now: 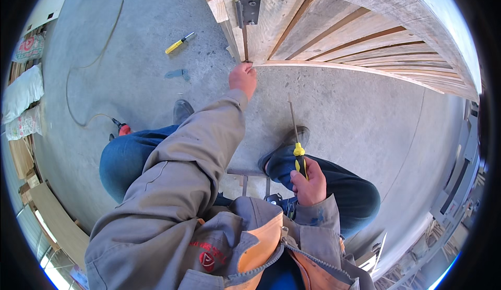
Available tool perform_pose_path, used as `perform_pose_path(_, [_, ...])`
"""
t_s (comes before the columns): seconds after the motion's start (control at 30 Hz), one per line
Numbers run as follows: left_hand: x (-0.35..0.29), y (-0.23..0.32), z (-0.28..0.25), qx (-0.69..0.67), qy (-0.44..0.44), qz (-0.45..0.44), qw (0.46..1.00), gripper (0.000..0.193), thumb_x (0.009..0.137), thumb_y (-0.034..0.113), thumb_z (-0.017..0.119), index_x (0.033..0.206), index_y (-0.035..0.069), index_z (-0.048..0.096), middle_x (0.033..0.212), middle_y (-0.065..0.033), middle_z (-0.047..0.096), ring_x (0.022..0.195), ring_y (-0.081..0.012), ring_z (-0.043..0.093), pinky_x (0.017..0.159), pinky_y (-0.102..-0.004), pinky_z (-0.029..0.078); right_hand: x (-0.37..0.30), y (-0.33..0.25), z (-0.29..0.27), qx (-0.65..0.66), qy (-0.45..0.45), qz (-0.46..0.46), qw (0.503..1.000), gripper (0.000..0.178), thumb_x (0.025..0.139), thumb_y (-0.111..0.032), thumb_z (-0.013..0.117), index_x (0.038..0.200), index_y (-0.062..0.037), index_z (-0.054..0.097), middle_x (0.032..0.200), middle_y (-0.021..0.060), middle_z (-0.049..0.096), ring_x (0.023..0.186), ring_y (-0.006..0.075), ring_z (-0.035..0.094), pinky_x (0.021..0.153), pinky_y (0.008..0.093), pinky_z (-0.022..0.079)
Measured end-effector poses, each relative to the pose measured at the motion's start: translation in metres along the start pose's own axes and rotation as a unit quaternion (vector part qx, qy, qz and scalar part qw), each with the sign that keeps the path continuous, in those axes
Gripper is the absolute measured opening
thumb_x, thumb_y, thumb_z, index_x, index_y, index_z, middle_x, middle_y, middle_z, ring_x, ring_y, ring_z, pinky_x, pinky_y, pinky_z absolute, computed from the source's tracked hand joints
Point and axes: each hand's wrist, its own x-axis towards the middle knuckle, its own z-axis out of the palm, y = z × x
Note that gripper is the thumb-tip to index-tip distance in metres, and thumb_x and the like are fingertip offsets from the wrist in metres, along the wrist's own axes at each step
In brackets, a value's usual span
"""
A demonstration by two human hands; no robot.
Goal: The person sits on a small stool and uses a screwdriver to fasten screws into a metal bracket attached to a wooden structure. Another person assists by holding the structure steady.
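Observation:
My right hand [311, 184] is wrapped round the yellow and black handle of a screwdriver [299, 157]. Its long thin shaft points up and away from me, over my shoe. My left hand [243, 79] reaches forward to the lower corner of a slatted wooden panel [292, 24]. The fingers there are pinched together at the wood, by a small dark piece I cannot make out. Higher on that same edge, a dark metal hinge [248, 11] is mounted, with screw holes in its leaf.
A second screwdriver [179, 43], yellow-handled, lies on the concrete floor [151, 13] at the left. A red corded tool [123, 129] sits beside my left knee, its cable [69, 94] curving away. White sacks [23, 94] are piled at far left, near planks [57, 222].

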Motion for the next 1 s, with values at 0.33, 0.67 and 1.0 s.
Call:
perform_pose_path(0.33, [0.004, 0.013, -0.008, 0.02, 0.017, -0.057, 0.998, 0.027, 0.086, 0.024, 0.075, 0.097, -0.001, 0.072, 0.095, -0.016, 0.073, 0.088, -0.0257, 0.071, 0.078, -0.0349, 0.053, -0.002, -0.004, -0.001, 0.017, -0.003, 0.016, 1.0, 0.042, 0.089, -0.009, 0.064, 0.127, 0.0055, 0.052, 0.082, 0.0006, 0.058, 0.065, 0.0056, 0.051, 0.057, 0.0227, 0.043])
perform_pose_path(0.67, [0.0, 0.036, -0.02, 0.105, 0.021, -0.116, 0.988, 0.058, 0.077, 0.053, 0.078, 0.096, -0.002, 0.072, 0.093, -0.0193, 0.072, 0.09, -0.0347, 0.069, 0.079, -0.0436, 0.052, -0.004, -0.001, -0.004, 0.026, -0.011, -0.001, 1.0, 0.042, 0.089, -0.009, 0.065, 0.126, 0.0055, 0.053, 0.086, 0.0016, 0.061, 0.068, 0.0057, 0.052, 0.06, 0.0229, 0.044])
perform_pose_path(1.0, [0.007, 0.034, -0.032, 0.215, -0.047, -0.105, 0.97, 0.043, 0.087, 0.044, 0.062, 0.099, 0.004, 0.073, 0.1, -0.0214, 0.071, 0.097, -0.0409, 0.067, 0.084, -0.0482, 0.053, -0.005, 0.0, -0.01, 0.02, 0.0, -0.015, 1.0, 0.045, 0.087, -0.009, 0.066, 0.126, 0.0068, 0.054, 0.098, 0.0071, 0.066, 0.084, 0.0106, 0.06, 0.075, 0.0259, 0.05])
